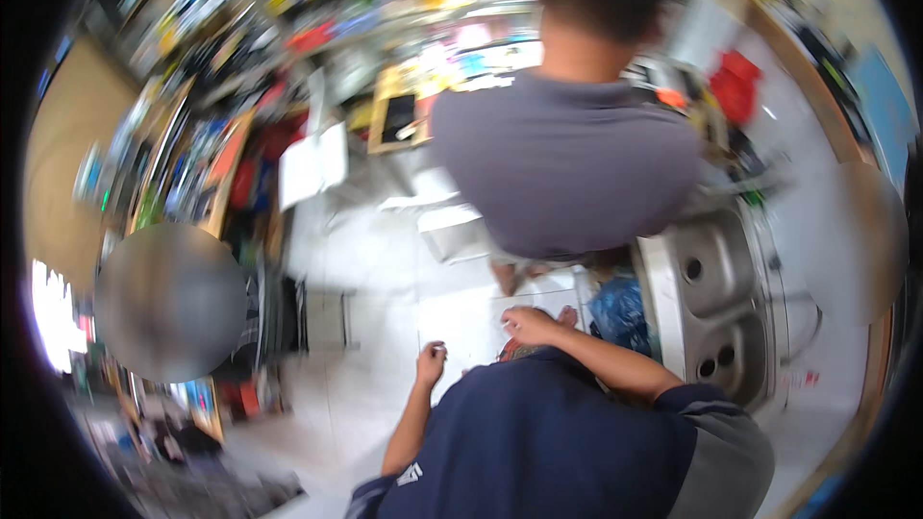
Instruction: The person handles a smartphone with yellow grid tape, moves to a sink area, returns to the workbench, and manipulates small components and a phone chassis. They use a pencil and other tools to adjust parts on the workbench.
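- Head view, heavy motion blur, fine detail lost.
- Left hand: fingers curled in loosely, thumb side up, over pale floor. Looks to hold nothing, but blur leaves it unclear; cannot tell for sure.
- Right hand: palm down, fingers bent, resting near the top edge of a white sheet that lies between the two hands. Cannot tell if it grips the sheet or just touches it.
- Reddish thing just below the right hand, against the navy shirt; too blurred to identify.
- Blue bag just right of the right hand, touching the forearm's far side.
- Steel double sink further right, beyond the bag.
- Another person in a grey shirt stands directly ahead of both hands, back turned; bare feet just above the right hand.
- White boxes well up and left of the left hand, by cluttered shelves.
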The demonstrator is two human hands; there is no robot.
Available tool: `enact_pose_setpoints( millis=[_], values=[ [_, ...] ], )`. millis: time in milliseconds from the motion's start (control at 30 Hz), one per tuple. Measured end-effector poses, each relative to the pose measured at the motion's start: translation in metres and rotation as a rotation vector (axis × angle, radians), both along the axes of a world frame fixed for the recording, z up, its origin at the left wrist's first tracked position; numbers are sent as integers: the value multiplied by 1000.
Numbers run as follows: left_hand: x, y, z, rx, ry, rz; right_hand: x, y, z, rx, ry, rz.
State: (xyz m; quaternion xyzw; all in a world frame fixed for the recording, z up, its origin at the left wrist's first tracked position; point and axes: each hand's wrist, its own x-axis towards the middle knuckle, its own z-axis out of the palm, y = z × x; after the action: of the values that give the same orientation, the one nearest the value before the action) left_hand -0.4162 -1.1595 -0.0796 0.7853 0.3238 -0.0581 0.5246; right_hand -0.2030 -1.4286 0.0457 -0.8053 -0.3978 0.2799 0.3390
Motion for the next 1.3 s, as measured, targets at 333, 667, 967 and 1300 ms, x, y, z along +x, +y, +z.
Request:
enact_pose_setpoints(
  millis=[333,667,967,1300],
  values=[
    [-322,61,-44,200,546,1008,-4,63,-47,-366,97,-50],
    [-231,18,-61,-196,494,774,60,237,-119,-263,-69,240],
    [-182,233,-12,-121,563,1098,89,502,-44,-98,167,349],
    [163,449,112,-288,-258,332,212,561,-55,-276,233,90]
  ],
)
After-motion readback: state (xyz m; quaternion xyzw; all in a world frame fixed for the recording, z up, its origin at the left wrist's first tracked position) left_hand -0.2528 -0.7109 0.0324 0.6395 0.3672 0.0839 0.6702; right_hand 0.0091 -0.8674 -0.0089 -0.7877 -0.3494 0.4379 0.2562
